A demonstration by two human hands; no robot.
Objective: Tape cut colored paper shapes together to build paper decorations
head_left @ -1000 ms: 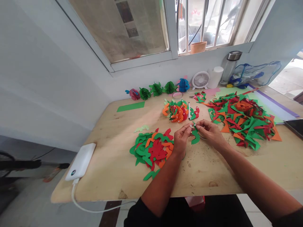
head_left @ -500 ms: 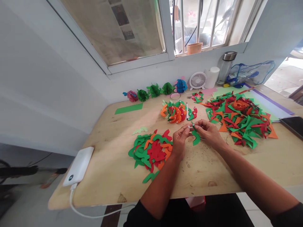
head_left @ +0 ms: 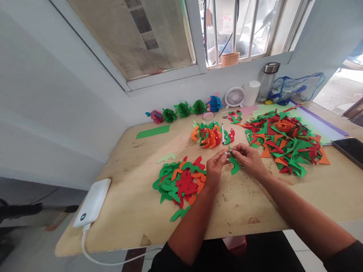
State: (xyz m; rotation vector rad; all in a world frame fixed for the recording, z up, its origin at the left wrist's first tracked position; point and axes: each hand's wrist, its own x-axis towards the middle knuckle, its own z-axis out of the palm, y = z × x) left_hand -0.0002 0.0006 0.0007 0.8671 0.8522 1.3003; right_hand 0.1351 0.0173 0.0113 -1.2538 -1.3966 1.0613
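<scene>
My right hand [head_left: 249,158] pinches the upper end of a curved green paper cutout [head_left: 234,166], whose lower part hangs below the fingers. Close beside it, my left hand [head_left: 216,166] is closed in a pinch on a small white piece [head_left: 226,152], too small to name surely. The fingertips of both hands nearly meet. Left of my left hand is a pile of green, red and orange cutouts [head_left: 184,181]. Just beyond the hands lie a stack of cutouts with small white patches [head_left: 210,136] and a white pen [head_left: 222,133].
A heap of paper scraps [head_left: 286,143] covers the right side, near a phone [head_left: 350,151]. Along the wall stand folded-paper figures [head_left: 183,109], a small white fan [head_left: 235,97] and a glass bottle [head_left: 266,85]. A corded white power bank [head_left: 93,202] lies at the table's left edge.
The view has shifted slightly. Both hands stay together in almost the same pose, with the green cutout and the small white piece still between their fingers.
</scene>
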